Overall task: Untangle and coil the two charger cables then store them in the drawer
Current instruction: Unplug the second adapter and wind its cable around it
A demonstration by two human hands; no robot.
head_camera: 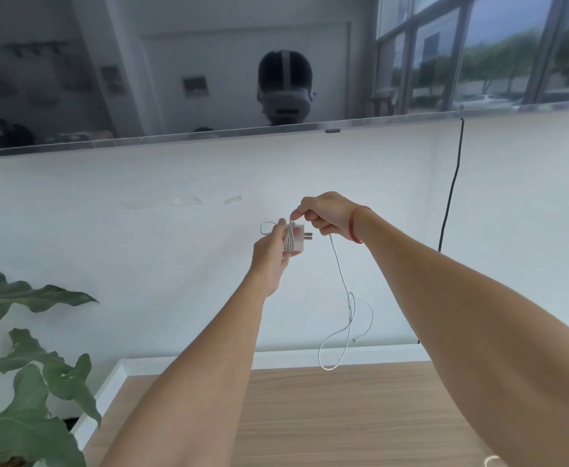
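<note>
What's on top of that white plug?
Turns of white cable lie over the plug, held by the left hand; the right hand pinches the cable above. Cable and hand hide much of the plug's body; its prongs show.

My left hand [269, 256] was at the centre of the frame, my right hand [323, 214] just above and right of it. The charger [297, 242] sat in my left hand, prongs pointing right, under my right hand. Turns of cable [340, 288] lay across the charger; the rest hung from my right hand towards lower centre, its lowest loop reaching the back edge of the table [343, 419]. The wall [141, 247] stood behind the table. A plant [23, 382] stood at lower left, left of the table. A screen [175, 79] ran across the top, on the wall, and a cord [450, 197] dropped from its lower edge at right.
</note>
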